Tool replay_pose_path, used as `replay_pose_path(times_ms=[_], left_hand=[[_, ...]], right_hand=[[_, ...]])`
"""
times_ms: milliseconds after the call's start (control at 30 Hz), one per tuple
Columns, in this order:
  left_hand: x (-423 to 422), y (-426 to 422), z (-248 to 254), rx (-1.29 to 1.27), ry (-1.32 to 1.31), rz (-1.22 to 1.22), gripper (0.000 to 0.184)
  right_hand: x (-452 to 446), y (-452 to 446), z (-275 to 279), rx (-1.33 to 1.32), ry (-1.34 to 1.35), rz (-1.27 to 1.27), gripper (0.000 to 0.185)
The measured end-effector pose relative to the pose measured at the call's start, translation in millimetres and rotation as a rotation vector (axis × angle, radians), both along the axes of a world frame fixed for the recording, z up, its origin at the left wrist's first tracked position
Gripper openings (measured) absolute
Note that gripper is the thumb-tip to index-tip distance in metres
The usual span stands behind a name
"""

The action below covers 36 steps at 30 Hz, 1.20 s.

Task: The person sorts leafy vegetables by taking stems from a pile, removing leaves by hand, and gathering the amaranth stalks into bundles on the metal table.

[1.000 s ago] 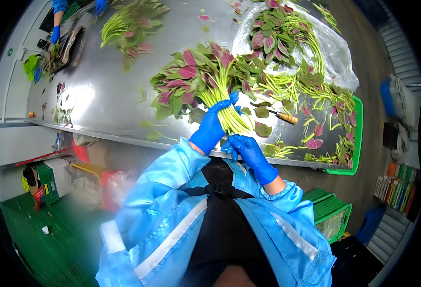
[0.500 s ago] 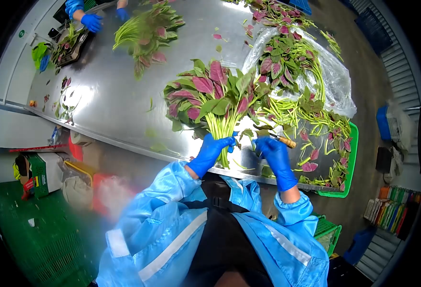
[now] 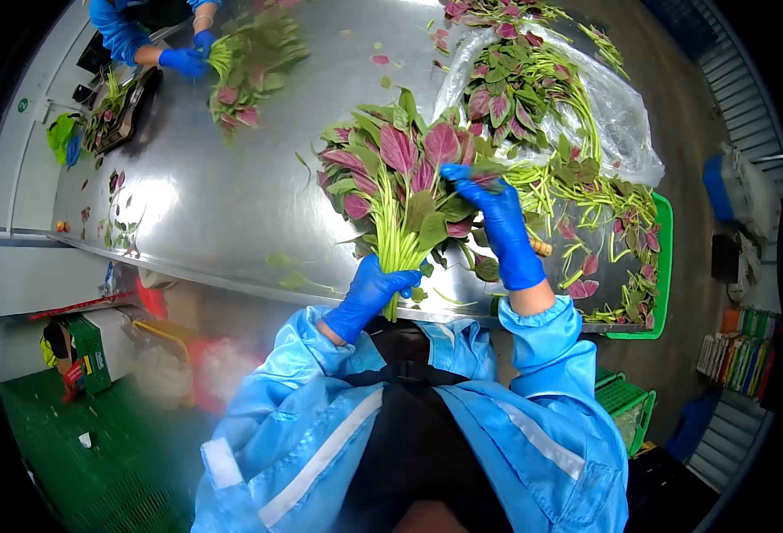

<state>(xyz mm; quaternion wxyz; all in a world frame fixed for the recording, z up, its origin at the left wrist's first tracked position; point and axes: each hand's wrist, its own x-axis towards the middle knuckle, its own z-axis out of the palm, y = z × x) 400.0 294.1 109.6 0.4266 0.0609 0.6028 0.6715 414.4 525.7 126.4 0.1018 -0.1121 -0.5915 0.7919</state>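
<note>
My left hand, in a blue glove, is wrapped round the lower stems of a bunch of green and purple leaves, held upright over the table's front edge. At the right side of the bunch, my right hand, also gloved, has its fingers pinched among leaves; a blurred leaf shows by the fingertips, and what they hold is too unclear to name. Just right of my right wrist the wooden handle of a tool shows in part. Loose stems lie beyond it.
More leafy stems lie on clear plastic at the back right. A green crate adjoins the metal table. At the far left a co-worker's gloved hands hold another bunch near a dark tray.
My right hand has risen from the stem ends to the leaves on the right. My left hand has shifted down the stems. The co-worker's hands have reached the other bunch.
</note>
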Motion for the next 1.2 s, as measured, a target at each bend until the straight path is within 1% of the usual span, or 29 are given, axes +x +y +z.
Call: replay_pose_path(times_ms=[33, 67, 100, 167, 200, 233, 300, 333, 367, 433, 467, 500, 567, 633, 700, 767, 833, 867, 900, 933, 967, 1000, 1033, 1100, 1133, 1200], left_hand=[[-1.7, -1.1, 3.9, -0.007, -0.015, -0.007, 0.023], [-2.3, -0.9, 8.2, 0.006, -0.019, -0.003, 0.025], [-3.0, -2.3, 5.6, -0.012, -0.001, -0.030, 0.029], [-3.5, -4.1, -8.3, -0.048, 0.036, -0.080, 0.036], [-1.4, -2.8, -15.8, -0.177, 0.097, -0.116, 0.039], [1.6, 0.6, -18.1, -0.212, 0.081, -0.151, 0.039], [6.6, 4.2, -27.3, -0.348, 0.344, -0.256, 0.039], [10.5, 6.4, -19.7, -0.415, 0.472, -0.279, 0.039], [12.0, 6.4, -19.2, -0.482, 0.571, -0.348, 0.042], [14.4, 7.1, -19.3, -0.604, 0.773, -0.489, 0.049], [17.2, 6.4, -22.8, -0.622, 0.836, -0.496, 0.049], [18.1, 7.8, -22.9, -0.639, 0.886, -0.497, 0.043], [23.7, 7.6, -21.5, -0.681, 0.975, -0.510, 0.032], [25.9, 6.5, -25.9, -0.687, 1.044, -0.532, 0.029], [26.8, 4.8, -26.4, -0.686, 1.092, -0.548, 0.028], [26.0, 3.3, -25.6, -0.676, 1.117, -0.565, 0.028], [25.0, -1.1, -27.1, -0.660, 1.141, -0.560, 0.028], [24.4, -3.8, -31.0, -0.646, 1.153, -0.545, 0.028], [22.5, -5.9, -33.2, -0.627, 1.165, -0.532, 0.028], [19.3, -8.4, -32.9, -0.630, 1.131, -0.536, 0.030], [15.2, -12.6, -31.9, -0.633, 1.094, -0.538, 0.031], [10.7, -17.0, -30.8, -0.638, 1.058, -0.540, 0.032], [5.9, -20.4, -29.6, -0.658, 1.037, -0.554, 0.034], [-2.8, -26.3, -28.4, -0.700, 0.991, -0.578, 0.038], [-7.9, -29.5, -30.9, -0.721, 0.965, -0.616, 0.043], [-17.5, -35.3, -28.8, -0.697, 0.967, -0.642, 0.039]], right_hand=[[7.6, 1.7, 3.6, -0.245, -0.132, -0.059, 0.028], [11.3, 3.7, -2.1, -0.216, -0.100, -0.099, 0.033], [19.5, 7.5, -0.6, -0.195, -0.192, -0.132, 0.034], [27.9, 10.3, -14.1, -0.052, -0.234, -0.201, 0.033], [31.7, 13.1, -19.9, 0.073, -0.236, -0.221, 0.027], [35.7, 20.5, -45.0, 0.118, -0.079, -0.264, 0.030], [51.9, 35.1, -47.3, 0.949, -0.022, -0.395, 0.030], [53.6, 49.7, -54.2, 0.812, -0.040, -0.493, 0.035], [60.9, 66.1, -44.7, 0.989, -0.365, -0.423, 0.047], [66.3, 92.1, -36.9, 1.457, -0.591, -0.327, 0.060], [64.5, 96.6, -28.4, 1.547, -0.479, -0.407, 0.068], [59.2, 103.0, -17.6, 1.493, -0.298, -0.469, 0.065], [34.6, 92.8, 13.4, 1.211, -0.001, -0.536, 0.063], [8.4, 75.8, 41.0, 1.142, 0.001, -0.447, 0.063], [-25.7, 66.9, 29.4, 1.145, -0.138, -0.441, 0.066], [-48.9, 54.0, 38.7, 1.123, -0.271, -0.263, 0.069], [-67.5, 52.9, 12.2, 1.190, -0.357, -0.158, 0.058], [-75.1, 51.0, 34.8, 1.072, -0.585, 0.018, 0.034], [-80.2, 59.5, 19.9, 0.880, -0.418, -0.061, 0.028], [-83.4, 72.6, -7.4, 0.691, -0.252, -0.138, 0.024], [-81.3, 76.1, -8.6, 0.503, -0.086, -0.209, 0.022], [-70.8, 85.7, -4.7, 0.392, 0.048, -0.224, 0.022], [-65.0, 103.1, -7.4, 0.386, -0.007, -0.216, 0.026], [-46.0, 110.8, 8.4, -0.056, -0.061, -0.368, 0.030], [-35.0, 123.6, 7.2, -0.044, -0.028, -0.397, 0.032], [-23.0, 140.4, 2.9, -0.038, 0.002, -0.432, 0.034]])
